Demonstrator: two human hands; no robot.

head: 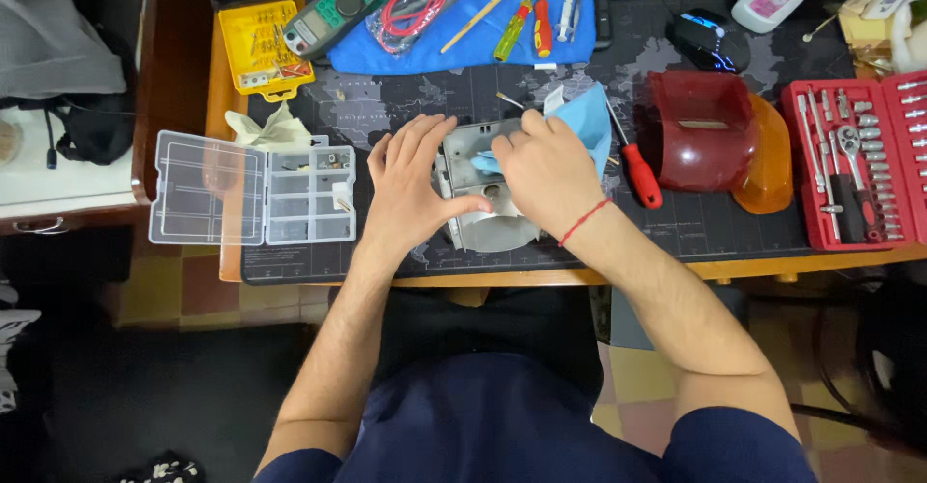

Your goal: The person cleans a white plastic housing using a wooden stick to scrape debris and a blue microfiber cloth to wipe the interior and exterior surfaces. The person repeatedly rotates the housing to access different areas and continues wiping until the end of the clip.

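Grey housing (483, 208) on desk (734, 269): stiff, probably light, best gripped at edges. Left hand (410, 188) flat, fingers released; right hand (546, 169) clenched on blue cloth (584, 121).

Lighting: bright, even overhead light on the desk mat (676, 241); hands and forearms well lit, soft short shadows only. Slight glare on the red plastic housing (700, 130) and the clear parts box (208, 188) at left. Floor near the person, left and right, falls off to dark; detail lost there. Focus sharp at centre; small print on far tools not resolvable. Wide-angle bend at the edges, approx. mild, prob. lens. No motion blur seen.
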